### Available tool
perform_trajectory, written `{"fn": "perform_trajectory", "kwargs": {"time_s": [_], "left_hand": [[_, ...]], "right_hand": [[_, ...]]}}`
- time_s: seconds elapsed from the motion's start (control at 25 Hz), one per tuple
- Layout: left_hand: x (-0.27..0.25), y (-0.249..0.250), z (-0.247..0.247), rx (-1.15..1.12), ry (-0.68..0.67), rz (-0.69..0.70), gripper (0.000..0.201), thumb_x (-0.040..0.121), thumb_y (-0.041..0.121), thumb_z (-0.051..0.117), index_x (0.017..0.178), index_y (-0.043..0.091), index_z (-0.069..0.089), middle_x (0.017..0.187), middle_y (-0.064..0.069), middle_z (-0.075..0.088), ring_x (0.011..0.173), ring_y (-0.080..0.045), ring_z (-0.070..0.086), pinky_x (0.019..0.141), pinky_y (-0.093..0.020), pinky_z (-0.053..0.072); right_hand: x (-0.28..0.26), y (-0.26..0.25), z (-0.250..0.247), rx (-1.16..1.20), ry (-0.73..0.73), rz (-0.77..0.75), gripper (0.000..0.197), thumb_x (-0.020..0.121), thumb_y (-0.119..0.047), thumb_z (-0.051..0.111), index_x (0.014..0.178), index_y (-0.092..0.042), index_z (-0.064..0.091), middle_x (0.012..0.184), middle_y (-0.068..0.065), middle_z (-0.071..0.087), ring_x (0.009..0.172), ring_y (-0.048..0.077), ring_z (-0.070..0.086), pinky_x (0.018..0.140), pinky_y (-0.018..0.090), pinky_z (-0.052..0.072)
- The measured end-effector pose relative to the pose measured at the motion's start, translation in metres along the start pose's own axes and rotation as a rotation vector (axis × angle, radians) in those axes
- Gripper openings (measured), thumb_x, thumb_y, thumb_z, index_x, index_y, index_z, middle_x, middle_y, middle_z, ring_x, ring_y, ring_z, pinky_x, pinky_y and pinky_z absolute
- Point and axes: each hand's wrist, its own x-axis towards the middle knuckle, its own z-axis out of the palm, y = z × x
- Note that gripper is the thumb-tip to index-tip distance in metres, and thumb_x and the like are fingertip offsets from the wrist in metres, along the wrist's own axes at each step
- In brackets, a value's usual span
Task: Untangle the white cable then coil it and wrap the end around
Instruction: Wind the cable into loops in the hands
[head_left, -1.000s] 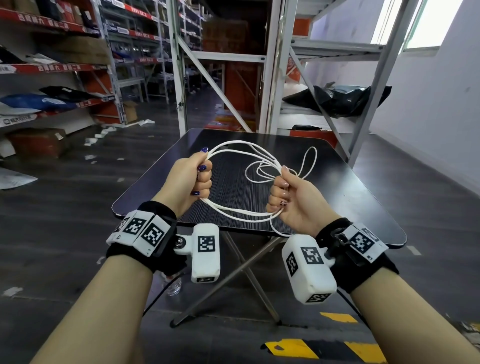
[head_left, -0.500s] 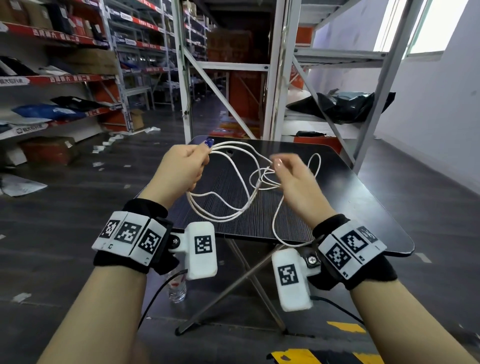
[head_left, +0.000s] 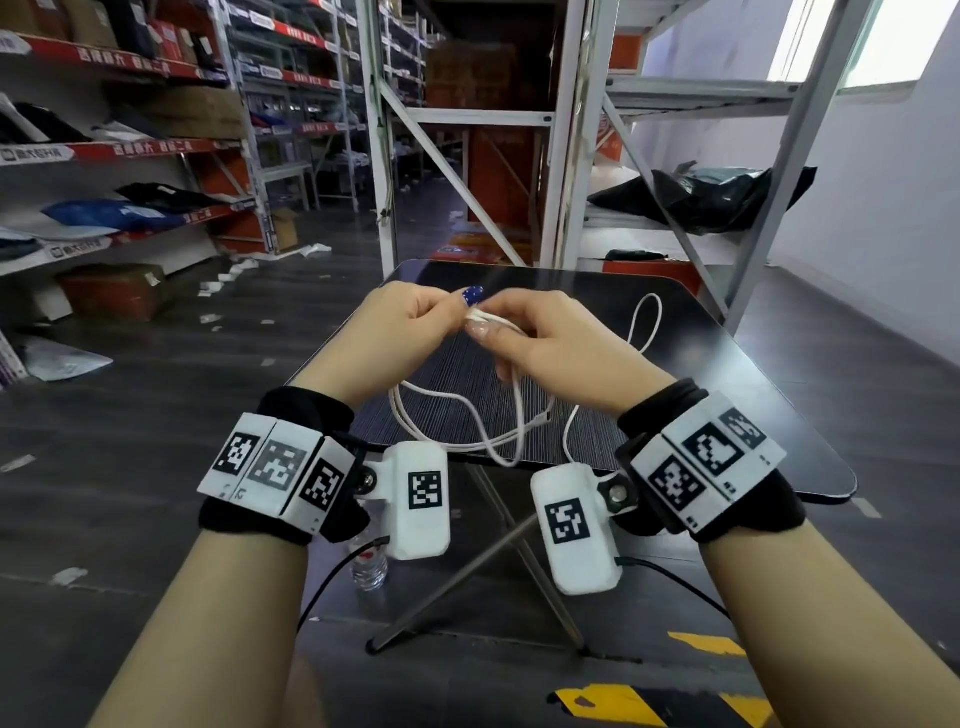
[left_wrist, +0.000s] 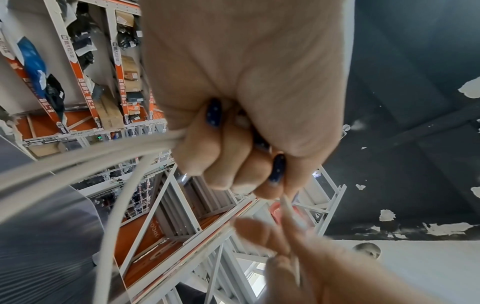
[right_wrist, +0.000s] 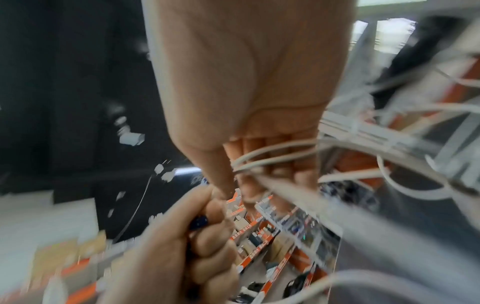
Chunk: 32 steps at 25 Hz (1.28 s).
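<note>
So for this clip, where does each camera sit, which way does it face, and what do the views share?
Head: on the head, facing forward and down; both forearms, left hand and right hand over the black table.
Left wrist: along the left hand, gripping white cable; right fingertips below.
Right wrist: along the right hand, cable across fingers; blurred.
Shared: all three show both hands and the cable.

Both forearms are bare. Each wrist wears a black band (head_left: 291, 415) carrying white blocks (head_left: 275, 470) printed with black square-code markers. A white camera pod (head_left: 421, 506) with its own marker hangs inside each wrist on a screwed bracket, trailing a thin black cable (head_left: 332, 582). Left nails (head_left: 471, 295) are dark blue, speckled.
</note>
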Motion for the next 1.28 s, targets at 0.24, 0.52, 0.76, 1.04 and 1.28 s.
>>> {"fn": "perform_trajectory", "kwargs": {"time_s": [0.24, 0.52, 0.76, 1.04, 1.28], "left_hand": [[0.004, -0.004, 0.009, -0.186, -0.007, -0.042, 0.045, 0.094, 0.034, 0.048, 0.051, 0.022, 0.042, 0.040, 0.012, 0.028, 0.039, -0.007, 0.022, 0.040, -0.019, 0.020], [0.001, 0.006, 0.010, -0.443, 0.020, -0.086, 0.046, 0.098, 0.027, 0.043, 0.054, 0.017, 0.037, 0.041, 0.011, 0.025, 0.037, -0.005, 0.017, 0.039, -0.015, 0.014], [0.002, 0.007, 0.014, -0.488, 0.006, -0.103, 0.048, 0.099, 0.028, 0.042, 0.052, 0.019, 0.037, 0.041, 0.012, 0.026, 0.037, -0.005, 0.017, 0.038, -0.015, 0.016], [0.001, 0.004, 0.011, -0.580, 0.042, -0.095, 0.048, 0.099, 0.029, 0.042, 0.052, 0.019, 0.035, 0.043, 0.011, 0.024, 0.038, -0.005, 0.016, 0.038, -0.014, 0.016], [0.002, 0.005, 0.014, -0.673, 0.073, -0.128, 0.054, 0.098, 0.028, 0.043, 0.044, 0.023, 0.039, 0.041, 0.011, 0.024, 0.036, -0.004, 0.016, 0.039, -0.013, 0.014]], "right_hand": [[-0.006, 0.007, -0.002, 0.409, -0.148, 0.154, 0.035, 0.098, -0.029, 0.045, 0.068, -0.012, 0.049, 0.047, -0.007, 0.031, 0.042, 0.009, 0.034, 0.052, 0.024, 0.047], [-0.010, 0.019, -0.015, 0.342, -0.101, 0.225, 0.050, 0.095, -0.051, 0.041, 0.057, -0.018, 0.034, 0.052, -0.005, 0.027, 0.047, 0.011, 0.025, 0.045, 0.020, 0.027], [-0.010, 0.023, -0.019, 0.479, -0.012, 0.214, 0.047, 0.098, -0.045, 0.037, 0.059, -0.020, 0.042, 0.049, -0.009, 0.032, 0.042, 0.003, 0.026, 0.041, 0.011, 0.026], [-0.015, 0.031, -0.026, 0.418, -0.080, 0.181, 0.048, 0.096, -0.043, 0.042, 0.058, -0.014, 0.043, 0.044, -0.003, 0.033, 0.043, 0.015, 0.041, 0.060, 0.027, 0.042], [-0.021, 0.037, -0.035, 0.451, -0.198, 0.132, 0.035, 0.099, -0.036, 0.036, 0.074, -0.013, 0.044, 0.064, 0.009, 0.057, 0.070, 0.024, 0.063, 0.083, 0.044, 0.052]]}}
